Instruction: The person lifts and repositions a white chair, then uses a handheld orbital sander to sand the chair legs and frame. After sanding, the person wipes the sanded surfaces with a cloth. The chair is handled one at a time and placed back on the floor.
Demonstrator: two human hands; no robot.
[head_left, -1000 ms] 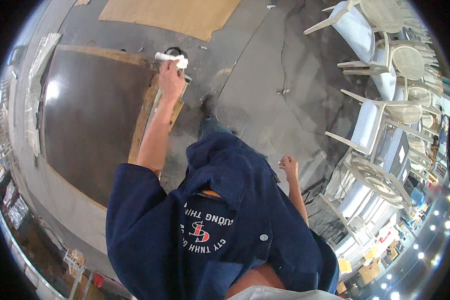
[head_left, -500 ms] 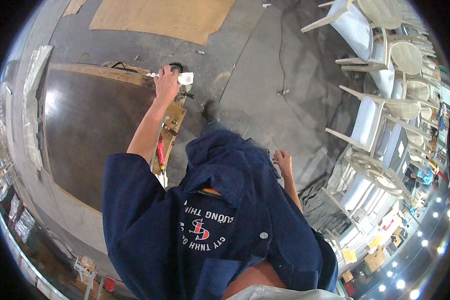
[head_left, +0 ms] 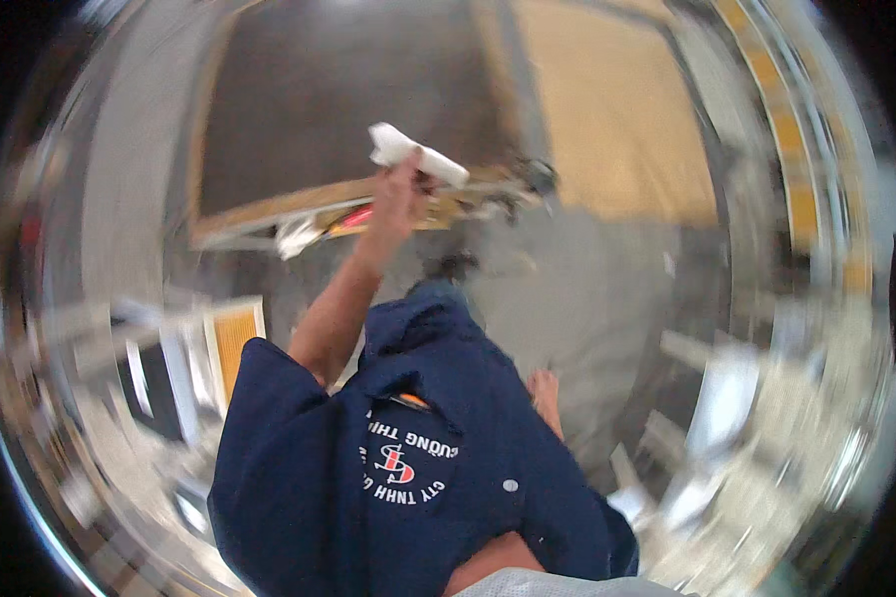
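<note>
My left hand (head_left: 398, 199) is closed around a white, elongated piece that looks like rolled cloth or paper (head_left: 440, 167). It is held above the near edge of a dark-topped table (head_left: 348, 99) with a wooden border. Below the hand, a red-handled tool (head_left: 352, 220) rests on the table's side ledge, and a white crumpled piece (head_left: 297, 237) lies beside it. My right hand (head_left: 545, 391) hangs low by my right side, partly behind my dark blue shirt; motion blur smears its fingers.
Brown sheets of board (head_left: 617, 119) lie on the grey floor (head_left: 577, 289) right of the table. A small dark round item (head_left: 541, 177) sits at the table's right corner. Blurred pale chairs with light seats (head_left: 722, 398) stand at lower right; more furniture is at lower left.
My view has turned, so the table now lies ahead and the chairs sit lower right. My left hand has lifted the white piece from the table's corner.
</note>
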